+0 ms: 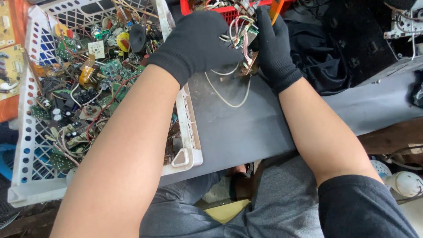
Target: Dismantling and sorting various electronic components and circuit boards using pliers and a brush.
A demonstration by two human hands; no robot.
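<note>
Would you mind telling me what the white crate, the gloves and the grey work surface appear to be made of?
The white crate looks like moulded plastic: a perforated lattice wall, smudged with dirt. The gloves on the left hand and right hand look like black knitted fabric, matt and soft. The grey work surface seems to be a painted metal or plastic panel, smooth and scuffed; I cannot tell which.

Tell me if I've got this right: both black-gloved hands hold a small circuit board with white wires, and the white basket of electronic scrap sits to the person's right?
Not quite. The head view shows the white basket on the person's left, beside the left hand. The rest holds: it and the right hand grip the circuit board.
</note>
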